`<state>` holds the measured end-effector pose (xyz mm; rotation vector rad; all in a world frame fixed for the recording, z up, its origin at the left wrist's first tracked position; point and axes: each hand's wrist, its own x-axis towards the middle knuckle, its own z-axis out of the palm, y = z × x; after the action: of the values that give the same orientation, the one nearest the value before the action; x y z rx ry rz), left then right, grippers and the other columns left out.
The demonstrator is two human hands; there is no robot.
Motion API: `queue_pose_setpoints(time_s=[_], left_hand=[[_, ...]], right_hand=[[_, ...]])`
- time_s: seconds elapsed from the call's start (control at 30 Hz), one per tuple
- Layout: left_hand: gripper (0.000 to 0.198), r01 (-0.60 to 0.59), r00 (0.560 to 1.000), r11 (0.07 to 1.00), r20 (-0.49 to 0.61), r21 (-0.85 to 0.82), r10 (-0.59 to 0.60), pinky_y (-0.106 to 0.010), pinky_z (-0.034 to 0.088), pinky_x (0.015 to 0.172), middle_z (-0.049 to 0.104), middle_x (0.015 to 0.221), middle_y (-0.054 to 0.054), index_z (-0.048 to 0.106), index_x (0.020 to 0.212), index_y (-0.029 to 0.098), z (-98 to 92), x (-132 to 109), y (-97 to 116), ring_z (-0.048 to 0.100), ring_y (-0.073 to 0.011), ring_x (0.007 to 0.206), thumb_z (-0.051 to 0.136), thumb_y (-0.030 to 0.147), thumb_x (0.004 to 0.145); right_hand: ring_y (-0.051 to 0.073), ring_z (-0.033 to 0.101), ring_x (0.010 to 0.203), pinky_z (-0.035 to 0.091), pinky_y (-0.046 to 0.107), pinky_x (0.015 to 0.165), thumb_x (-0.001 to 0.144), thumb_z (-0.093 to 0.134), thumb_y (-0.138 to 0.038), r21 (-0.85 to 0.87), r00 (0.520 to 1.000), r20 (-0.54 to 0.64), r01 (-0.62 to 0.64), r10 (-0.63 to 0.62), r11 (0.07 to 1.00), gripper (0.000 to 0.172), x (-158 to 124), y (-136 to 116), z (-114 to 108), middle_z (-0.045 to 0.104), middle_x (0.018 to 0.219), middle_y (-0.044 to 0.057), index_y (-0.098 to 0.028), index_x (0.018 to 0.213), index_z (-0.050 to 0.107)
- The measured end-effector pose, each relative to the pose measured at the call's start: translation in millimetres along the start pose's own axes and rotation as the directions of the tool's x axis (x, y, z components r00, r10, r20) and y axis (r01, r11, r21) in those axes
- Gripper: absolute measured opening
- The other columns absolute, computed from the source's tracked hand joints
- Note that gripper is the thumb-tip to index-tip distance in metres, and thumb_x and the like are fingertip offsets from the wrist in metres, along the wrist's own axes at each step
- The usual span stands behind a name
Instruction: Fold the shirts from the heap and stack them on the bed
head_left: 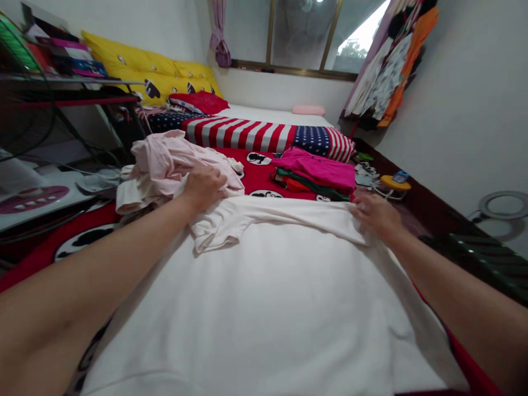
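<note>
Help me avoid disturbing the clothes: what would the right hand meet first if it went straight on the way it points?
Likely the magenta pile, just ahead of the right hand and to its left. Depth is unclear, so the hand might pass over it.

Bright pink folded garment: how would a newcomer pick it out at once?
Find the bed with the striped, starred cover, then the red patterned cloth before it. Just beyond the right hand, the bright pink garment tops a folded pile. Its vivid colour separates it from the dark green layer beneath and the pale pink heap at left.
</note>
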<state>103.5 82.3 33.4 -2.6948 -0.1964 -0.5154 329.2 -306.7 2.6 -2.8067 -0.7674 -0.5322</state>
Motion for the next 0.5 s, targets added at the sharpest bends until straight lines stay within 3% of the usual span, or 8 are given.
queue_pose_setpoints(time_s=[0.07,0.17,0.23,0.3,0.43,0.5], left_hand=[[0.027,-0.06,0.997,0.998,-0.049,-0.031,0.058,-0.044,0.031,0.098,0.062,0.111,-0.015,0.064,0.109,0.011,8.7,-5.9,6.7,0.049,-0.0299,0.114,0.054,0.026,0.089],[0.032,-0.096,0.991,0.983,-0.108,-0.159,0.079,-0.051,0.022,0.109,0.054,0.128,-0.012,0.062,0.116,0.02,7.7,-30.7,14.9,0.04,-0.0306,0.126,0.057,0.02,0.084],[0.025,-0.145,0.987,0.947,-0.11,-0.287,0.118,-0.051,0.024,0.11,0.053,0.131,-0.009,0.066,0.108,0.023,-3.5,-57.7,19.8,0.04,-0.0295,0.127,0.056,0.021,0.085],[0.016,-0.197,0.98,0.879,-0.11,-0.434,0.165,-0.046,0.033,0.106,0.057,0.125,-0.008,0.069,0.096,0.023,-20.6,-90.9,25.6,0.047,-0.0273,0.121,0.055,0.023,0.087],[0.013,-0.265,0.957,0.681,-0.102,-0.683,0.271,-0.033,0.045,0.092,0.064,0.106,-0.006,0.067,0.09,0.023,-59.0,-159.7,40.6,0.058,-0.02,0.103,0.054,0.019,0.089],[0.009,-0.283,0.923,0.579,-0.052,-0.764,0.382,-0.029,0.046,0.084,0.065,0.095,-0.005,0.065,0.091,0.023,-77.7,-186.2,48.3,0.059,-0.0171,0.092,0.057,0.019,0.089]], right_hand=[[0.034,0.058,0.108,0.047,0.045,0.085,0.081,0.062,-0.03,-0.02,0.998,0.061,-0.007,0.009,1.0,0.041,-9.1,-0.2,14.5,0.06,0.119,0.02,-0.014,0.119,0.062],[0.034,0.049,0.122,0.043,0.049,0.098,0.083,0.058,-0.03,0.046,0.993,-0.041,0.109,-0.108,0.993,0.043,-38.1,2.9,16.1,0.053,0.129,0.019,-0.014,0.123,0.058],[0.031,0.049,0.123,0.04,0.048,0.103,0.085,0.056,-0.033,0.142,0.965,-0.122,0.25,-0.234,0.958,0.036,-65.1,3.7,2.9,0.053,0.13,0.016,-0.017,0.116,0.061],[0.028,0.053,0.119,0.042,0.046,0.103,0.086,0.055,-0.037,0.248,0.939,-0.146,0.338,-0.31,0.908,0.029,-95.8,0.9,-17.4,0.055,0.126,0.012,-0.021,0.109,0.064],[0.023,0.064,0.1,0.052,0.038,0.088,0.086,0.057,-0.043,0.444,0.926,-0.046,0.354,-0.374,0.823,0.021,-155.6,-12.7,-59.6,0.064,0.112,0.006,-0.03,0.097,0.069],[0.022,0.067,0.092,0.055,0.034,0.079,0.084,0.061,-0.045,0.506,0.902,0.014,0.367,-0.432,0.781,0.018,-178.4,-17.7,-75.5,0.067,0.105,0.005,-0.033,0.093,0.071]])
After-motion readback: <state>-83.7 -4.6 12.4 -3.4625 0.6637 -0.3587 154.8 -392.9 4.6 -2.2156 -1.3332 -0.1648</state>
